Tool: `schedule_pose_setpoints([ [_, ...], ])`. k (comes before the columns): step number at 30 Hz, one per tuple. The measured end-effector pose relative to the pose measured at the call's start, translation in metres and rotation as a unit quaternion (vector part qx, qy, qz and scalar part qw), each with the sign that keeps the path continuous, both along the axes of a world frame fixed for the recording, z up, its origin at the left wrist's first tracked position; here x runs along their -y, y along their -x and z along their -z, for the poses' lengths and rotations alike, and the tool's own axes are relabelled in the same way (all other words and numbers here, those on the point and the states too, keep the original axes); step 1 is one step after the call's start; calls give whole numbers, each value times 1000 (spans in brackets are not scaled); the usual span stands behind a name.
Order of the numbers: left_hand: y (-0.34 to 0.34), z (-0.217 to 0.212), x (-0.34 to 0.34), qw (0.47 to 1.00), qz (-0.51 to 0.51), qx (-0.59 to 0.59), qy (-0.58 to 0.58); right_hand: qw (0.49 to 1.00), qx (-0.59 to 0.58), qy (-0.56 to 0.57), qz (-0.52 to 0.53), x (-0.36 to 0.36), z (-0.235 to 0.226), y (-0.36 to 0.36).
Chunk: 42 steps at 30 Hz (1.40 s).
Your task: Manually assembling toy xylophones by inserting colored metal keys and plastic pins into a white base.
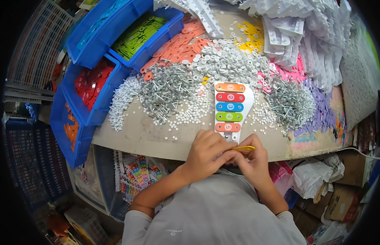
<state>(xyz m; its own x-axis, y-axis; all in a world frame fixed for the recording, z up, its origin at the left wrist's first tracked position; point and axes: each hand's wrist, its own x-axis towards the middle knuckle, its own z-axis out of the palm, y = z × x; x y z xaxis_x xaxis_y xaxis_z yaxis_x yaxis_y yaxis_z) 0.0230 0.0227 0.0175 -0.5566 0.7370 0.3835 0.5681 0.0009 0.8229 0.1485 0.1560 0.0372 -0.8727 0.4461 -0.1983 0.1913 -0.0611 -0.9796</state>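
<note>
A white toy xylophone base lies on the table in front of me, with several coloured bars fixed across it: orange, red, blue, green and coral. Just below its narrow end, my two hands meet at the table edge. My right hand pinches a yellow xylophone bar, tilted and seen nearly edge-on. Curled against the bar's left end is my left hand, closed; its fingers hide whatever lies between them.
Grey screws, white washers and small white pieces lie in heaps. Blue bins stand left, holding red, green and orange bars. Purple bars lie right, below stacked white bases. Finished-looking xylophones fill a box below the table.
</note>
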Motion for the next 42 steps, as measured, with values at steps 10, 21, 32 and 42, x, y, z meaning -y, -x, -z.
schedule_pose_setpoints([
  [10, 16, 2, 22, 993, 79, -12, 86, 990, 81, -65, -92, -6, -14, -2],
  [21, 15, 30, 9, 986, -85, 29, 140, 989, 85, -118, -19, -9, 0, 17],
  [32, 14, 39, 3, 983, -93, 40, 150, 974, 123, -189, 9, -23, 18, 16],
  [42, 7, 29, 9, 984, -99, -35, 146, 979, 104, -173, 31, -24, 20, 18],
])
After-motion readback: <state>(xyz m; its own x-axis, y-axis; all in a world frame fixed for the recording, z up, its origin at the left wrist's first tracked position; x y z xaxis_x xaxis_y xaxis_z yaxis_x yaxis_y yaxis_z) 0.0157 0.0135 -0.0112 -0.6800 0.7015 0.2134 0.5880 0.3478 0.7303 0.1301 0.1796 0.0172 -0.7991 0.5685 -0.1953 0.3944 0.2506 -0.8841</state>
